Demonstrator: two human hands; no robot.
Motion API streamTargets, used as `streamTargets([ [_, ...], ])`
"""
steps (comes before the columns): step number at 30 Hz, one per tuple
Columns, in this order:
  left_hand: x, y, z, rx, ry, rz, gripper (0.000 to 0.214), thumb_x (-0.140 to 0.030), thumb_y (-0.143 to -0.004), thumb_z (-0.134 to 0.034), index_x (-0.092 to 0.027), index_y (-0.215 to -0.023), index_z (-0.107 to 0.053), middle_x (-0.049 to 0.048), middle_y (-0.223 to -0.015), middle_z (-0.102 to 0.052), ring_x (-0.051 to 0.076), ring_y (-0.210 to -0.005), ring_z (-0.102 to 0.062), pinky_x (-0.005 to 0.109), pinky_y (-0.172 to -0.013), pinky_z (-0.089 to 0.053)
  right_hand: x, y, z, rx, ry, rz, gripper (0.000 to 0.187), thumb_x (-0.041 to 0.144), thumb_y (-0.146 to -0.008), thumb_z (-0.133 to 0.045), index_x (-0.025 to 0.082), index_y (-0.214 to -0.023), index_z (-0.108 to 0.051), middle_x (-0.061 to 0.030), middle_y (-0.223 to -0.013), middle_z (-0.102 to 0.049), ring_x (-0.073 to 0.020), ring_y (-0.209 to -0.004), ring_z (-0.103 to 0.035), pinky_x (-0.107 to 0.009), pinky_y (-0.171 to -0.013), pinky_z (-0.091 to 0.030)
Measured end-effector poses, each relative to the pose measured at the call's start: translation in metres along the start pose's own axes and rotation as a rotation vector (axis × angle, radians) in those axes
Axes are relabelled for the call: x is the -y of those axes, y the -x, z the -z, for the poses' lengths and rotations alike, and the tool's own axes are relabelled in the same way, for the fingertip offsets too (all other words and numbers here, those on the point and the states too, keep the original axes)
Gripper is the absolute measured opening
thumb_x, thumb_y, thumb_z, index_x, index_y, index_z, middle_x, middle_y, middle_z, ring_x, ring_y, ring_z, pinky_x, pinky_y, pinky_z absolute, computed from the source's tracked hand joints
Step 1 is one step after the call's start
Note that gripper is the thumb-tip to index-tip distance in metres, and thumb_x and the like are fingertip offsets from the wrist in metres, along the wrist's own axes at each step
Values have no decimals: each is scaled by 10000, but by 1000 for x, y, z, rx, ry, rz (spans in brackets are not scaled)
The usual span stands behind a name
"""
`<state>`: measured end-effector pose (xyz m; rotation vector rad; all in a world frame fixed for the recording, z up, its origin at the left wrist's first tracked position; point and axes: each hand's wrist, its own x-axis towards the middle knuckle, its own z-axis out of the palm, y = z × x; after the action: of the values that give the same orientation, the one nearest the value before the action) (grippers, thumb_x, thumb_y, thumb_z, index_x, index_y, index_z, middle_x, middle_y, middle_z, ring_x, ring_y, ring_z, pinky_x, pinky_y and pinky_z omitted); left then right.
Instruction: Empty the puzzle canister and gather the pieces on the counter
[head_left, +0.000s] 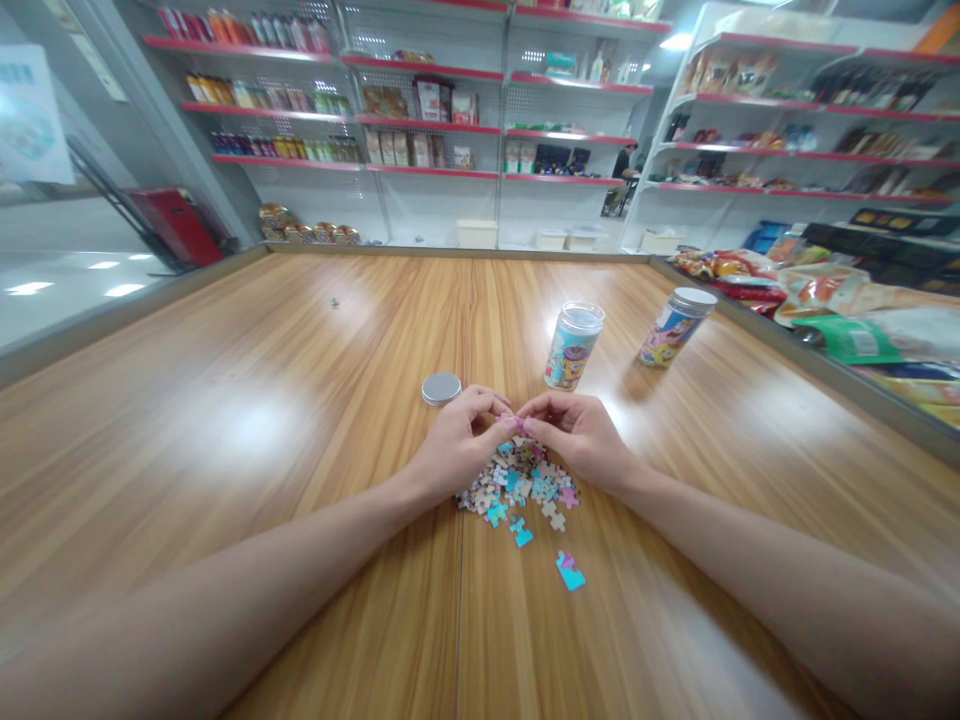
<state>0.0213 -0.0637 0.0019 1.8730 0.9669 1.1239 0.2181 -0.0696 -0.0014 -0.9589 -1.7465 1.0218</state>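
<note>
Nearest, 1 teal-and-pink joined piece (570,572) lies alone on the wooden table (225,420), at 5 o'clock from the puzzle pile (517,482), whose pieces are too small to count. Over the pile, the left hand (456,442) and right hand (579,436) both pinch a pink puzzle piece (516,421), mostly hidden by fingertips; whether it is 1 or 2 pieces I cannot tell. At 11 o'clock lies 1 metal lid (441,388), at 1 o'clock stands 1 open jar (574,345), and farther at 2 o'clock 1 capped jar (675,326). Snack packets (847,300) line the right edge, with shelves (435,120) behind.

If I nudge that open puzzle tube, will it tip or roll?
The open puzzle tube stands tall and narrow, so it probably tips easily. Round-sided, it would likely roll once down. The puzzle pieces lie outside, so probably light.
</note>
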Motion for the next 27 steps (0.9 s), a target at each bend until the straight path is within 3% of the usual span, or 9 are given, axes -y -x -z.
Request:
streamTargets([
  [12, -1, 1, 0, -57, 23, 54, 171, -295, -835, -665, -153, -740, -670, 67, -969, -648, 180, -890, -603, 302, -750, -448, -3, -2, 2, -183, 190, 28, 125, 281, -855, -712, 173, -905, -748, -36, -773, -744, -162, -671, -668, -285, -621, -522],
  [24, -1, 0, -1, -114, 81, 91, 219, -324, -849, -629, -168, -712, -700, 48, -898, -671, 162, -809, -606, 276, -712, -460, 7, 4, 1, -79, 176, 172, 171, 276, -910, -659, 192, -1030, -747, -41, -883, -764, -159, -751, -674, -285, -658, -530],
  [27, -3, 0, 0, -113, 85, 63, 272, -325, -870, -595, -178, -667, -702, 45, -859, -678, 177, -850, -617, 293, -792, -466, 9, 5, 2, -68, 203, 239, 144, 250, -908, -661, 186, -1004, -747, -34, -835, -736, -145, -710, -634, -284, -638, -498],
])
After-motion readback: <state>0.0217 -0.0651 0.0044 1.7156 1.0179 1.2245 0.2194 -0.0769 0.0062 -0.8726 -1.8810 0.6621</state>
